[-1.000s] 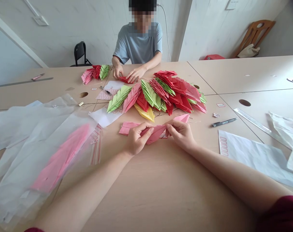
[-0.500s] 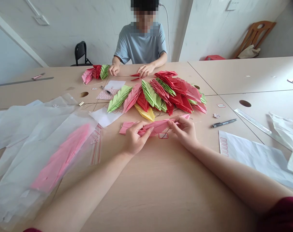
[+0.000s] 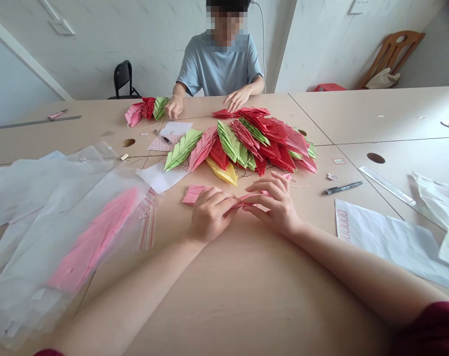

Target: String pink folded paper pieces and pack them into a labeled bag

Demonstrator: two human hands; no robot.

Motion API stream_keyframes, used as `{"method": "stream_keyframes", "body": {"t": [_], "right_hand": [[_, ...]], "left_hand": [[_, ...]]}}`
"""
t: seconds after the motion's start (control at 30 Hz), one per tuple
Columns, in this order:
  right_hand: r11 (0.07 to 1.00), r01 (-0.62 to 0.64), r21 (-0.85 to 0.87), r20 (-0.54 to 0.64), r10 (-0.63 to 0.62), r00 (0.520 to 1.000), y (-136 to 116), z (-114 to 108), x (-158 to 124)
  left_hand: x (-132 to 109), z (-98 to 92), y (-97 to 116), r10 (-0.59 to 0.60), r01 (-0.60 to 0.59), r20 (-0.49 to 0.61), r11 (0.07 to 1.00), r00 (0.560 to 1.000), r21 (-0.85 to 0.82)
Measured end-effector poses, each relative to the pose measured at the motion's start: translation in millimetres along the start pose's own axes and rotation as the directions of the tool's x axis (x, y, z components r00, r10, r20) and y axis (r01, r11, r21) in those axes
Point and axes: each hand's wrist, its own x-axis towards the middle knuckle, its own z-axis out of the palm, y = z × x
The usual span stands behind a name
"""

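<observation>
My left hand and my right hand both pinch a strip of pink folded paper, their fingers close together over its middle. Its left end lies flat on the wooden table. Much of the strip is hidden by my fingers. Just beyond my hands is a large heap of folded paper strips in red, green, pink and yellow. A co-worker across the table has one hand on a red strip at the heap's far edge.
Plastic zip bags, one holding pink paper, cover the left side. To the right lie a pen, a white envelope and a metal ruler. A smaller folded stack sits at the far left.
My hands have drawn closer together and now cover more of the pink strip. The co-worker's hand has moved right along the red strip, toward the heap.
</observation>
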Motion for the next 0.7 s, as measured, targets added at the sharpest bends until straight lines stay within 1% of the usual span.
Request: {"method": "stream_keyframes", "body": {"t": [0.13,0.2,0.27,0.33,0.4,0.47,0.53,0.6,0.7], "right_hand": [[0.999,0.016,0.044,0.099,-0.021,0.995,-0.3,-3.1,-0.8],[0.997,0.003,0.073,0.128,-0.013,0.992,-0.7,-4.0,-1.1],[0.996,-0.025,0.089,0.145,0.012,0.989,-0.2,-3.8,-1.3],[0.992,-0.074,0.1,0.139,0.059,0.989,2.1,-2.9,-1.4],[0.974,-0.18,0.14,0.122,0.163,0.979,5.7,-2.3,-1.1],[0.922,-0.324,0.211,0.104,0.309,0.945,9.8,-2.3,-0.1],[0.842,-0.452,0.294,0.095,0.445,0.891,13.4,-2.8,1.3],[0.756,-0.531,0.382,0.097,0.539,0.837,15.7,-3.0,2.6],[0.626,-0.598,0.501,0.15,0.617,0.772,17.4,-1.8,3.5]], "left_hand": [[-1.7,-2.4,0.9,0.004,-0.009,0.145,0.999,0.989,0.034],[-1.3,-3.2,1.3,-0.006,0.001,0.187,1.0,0.982,0.024],[0.0,-3.8,1.2,-0.029,0.027,0.195,1.0,0.98,0.012],[2.0,-4.6,0.4,-0.071,0.074,0.174,0.997,0.982,-0.011],[4.0,-5.8,-0.9,-0.128,0.139,0.158,0.989,0.979,-0.06],[5.2,-6.5,-1.8,-0.181,0.201,0.167,0.974,0.969,-0.108],[5.3,-6.1,-1.1,-0.198,0.224,0.198,0.967,0.96,-0.121],[4.7,-4.5,1.5,-0.181,0.207,0.231,0.974,0.956,-0.092],[3.0,-1.0,5.6,-0.174,0.179,0.259,0.984,0.95,0.003]]}}
